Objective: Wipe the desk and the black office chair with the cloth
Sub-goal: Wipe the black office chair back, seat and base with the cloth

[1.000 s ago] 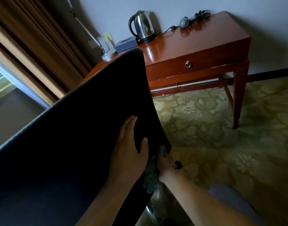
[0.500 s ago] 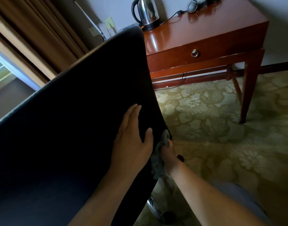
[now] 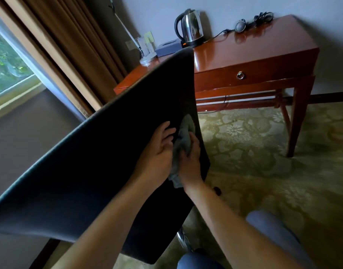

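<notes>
The black office chair [image 3: 100,166] fills the left and middle of the view, its broad backrest tilted toward me. My right hand [image 3: 190,162] grips a grey cloth [image 3: 183,140] against the backrest near its right edge. My left hand [image 3: 159,150] lies on the backrest right beside the cloth, its fingers bent and touching the cloth's left side. The glossy red-brown wooden desk [image 3: 244,55] stands behind the chair against the wall.
On the desk stand a steel kettle [image 3: 190,28], a dark box [image 3: 168,48], a lamp base [image 3: 146,59] and a cable bundle [image 3: 252,21]. Brown curtains [image 3: 65,45] and a window are at left. Patterned carpet [image 3: 263,162] covers the floor. My knees [image 3: 267,228] show at the bottom.
My right hand has brought the cloth up from the chair's lower edge onto the backrest. My left hand's fingers have bent toward the cloth. The view has shifted, showing more of the desk and window.
</notes>
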{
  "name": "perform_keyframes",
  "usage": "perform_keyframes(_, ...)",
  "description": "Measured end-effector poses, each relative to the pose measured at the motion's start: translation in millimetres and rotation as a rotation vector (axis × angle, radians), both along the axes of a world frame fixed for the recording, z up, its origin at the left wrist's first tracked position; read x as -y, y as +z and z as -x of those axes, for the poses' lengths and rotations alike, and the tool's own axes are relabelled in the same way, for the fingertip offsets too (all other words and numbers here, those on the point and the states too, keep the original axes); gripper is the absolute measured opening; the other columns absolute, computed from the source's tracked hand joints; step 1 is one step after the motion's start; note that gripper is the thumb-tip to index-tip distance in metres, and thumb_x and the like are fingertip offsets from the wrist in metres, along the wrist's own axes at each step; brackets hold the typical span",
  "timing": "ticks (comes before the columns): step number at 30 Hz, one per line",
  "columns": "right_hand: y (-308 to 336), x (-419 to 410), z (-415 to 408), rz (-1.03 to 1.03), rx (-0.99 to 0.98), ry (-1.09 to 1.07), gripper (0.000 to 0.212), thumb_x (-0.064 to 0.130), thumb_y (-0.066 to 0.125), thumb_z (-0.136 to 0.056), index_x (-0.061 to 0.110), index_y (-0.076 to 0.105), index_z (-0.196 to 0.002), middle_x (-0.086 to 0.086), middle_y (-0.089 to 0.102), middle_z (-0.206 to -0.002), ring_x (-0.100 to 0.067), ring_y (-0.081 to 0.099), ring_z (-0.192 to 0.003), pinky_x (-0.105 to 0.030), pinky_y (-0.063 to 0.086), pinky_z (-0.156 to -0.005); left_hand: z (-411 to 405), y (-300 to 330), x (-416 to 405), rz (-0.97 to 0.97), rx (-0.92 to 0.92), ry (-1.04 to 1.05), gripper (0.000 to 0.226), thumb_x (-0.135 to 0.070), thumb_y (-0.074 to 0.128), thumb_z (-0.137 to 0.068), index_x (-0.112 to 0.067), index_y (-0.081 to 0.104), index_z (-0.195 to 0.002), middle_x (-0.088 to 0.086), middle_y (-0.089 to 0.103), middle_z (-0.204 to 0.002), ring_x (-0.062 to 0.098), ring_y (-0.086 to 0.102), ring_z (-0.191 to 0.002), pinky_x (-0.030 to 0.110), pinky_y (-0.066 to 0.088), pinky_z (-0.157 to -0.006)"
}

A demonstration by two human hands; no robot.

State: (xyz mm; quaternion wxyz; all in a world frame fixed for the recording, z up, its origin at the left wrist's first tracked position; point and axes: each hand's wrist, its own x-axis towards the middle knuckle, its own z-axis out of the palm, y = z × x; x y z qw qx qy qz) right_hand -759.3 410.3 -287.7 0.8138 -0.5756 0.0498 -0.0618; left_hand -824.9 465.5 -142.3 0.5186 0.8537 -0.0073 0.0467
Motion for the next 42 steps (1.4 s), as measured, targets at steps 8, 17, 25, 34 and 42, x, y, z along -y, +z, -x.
perform_keyframes(8,-33,-65,89,-0.476,-0.705,0.019,0.042,0.034,0.032,-0.11,0.028,0.035,-0.151,-0.016,0.054,-0.139,-0.037,0.057,-0.12,-0.051,0.047,-0.104,89,14,-62,0.066,-0.162,0.064,0.041,-0.006,0.039,-0.105,-0.031,0.049,-0.136,-0.012,0.06,-0.134,0.007,0.052,-0.129,0.033,0.038,-0.114)
perform_keyframes(17,98,-35,82,-0.304,-0.07,0.013,0.054,0.023,0.05,-0.099,0.047,0.034,-0.145,-0.002,0.049,-0.143,-0.023,0.054,-0.127,-0.048,0.046,-0.109,117,24,-87,0.084,-0.158,0.104,0.037,-0.017,0.045,-0.1,-0.037,0.054,-0.13,-0.008,0.063,-0.131,0.008,0.06,-0.118,0.032,0.046,-0.106)
perform_keyframes(25,-85,-125,146,-0.333,-0.748,0.134,0.058,0.039,0.059,-0.094,0.036,0.038,-0.148,-0.013,0.054,-0.142,-0.036,0.058,-0.121,-0.058,0.046,-0.106,125,29,-104,0.016,-0.171,0.097,0.033,-0.068,0.049,-0.076,-0.062,0.057,-0.107,-0.019,0.06,-0.134,0.006,0.052,-0.128,0.038,0.038,-0.114)
perform_keyframes(34,25,-98,99,-0.53,-0.595,0.123,0.029,0.038,0.036,-0.103,0.018,0.057,-0.104,-0.011,0.064,-0.103,-0.028,0.066,-0.085,-0.037,0.055,-0.074,125,26,-115,-0.062,-0.114,0.089,0.053,-0.062,0.045,-0.08,-0.049,0.054,-0.131,-0.017,0.061,-0.134,0.003,0.054,-0.125,0.036,0.039,-0.114)
perform_keyframes(42,33,-122,153,-0.305,-0.291,-0.094,0.053,0.019,0.049,-0.102,0.037,0.033,-0.15,-0.001,0.055,-0.136,-0.025,0.064,-0.113,-0.047,0.053,-0.099,116,22,-123,-0.099,-0.093,0.056,0.026,-0.069,0.044,-0.074,-0.07,0.056,-0.097,-0.021,0.064,-0.126,0.005,0.059,-0.119,0.035,0.041,-0.112)
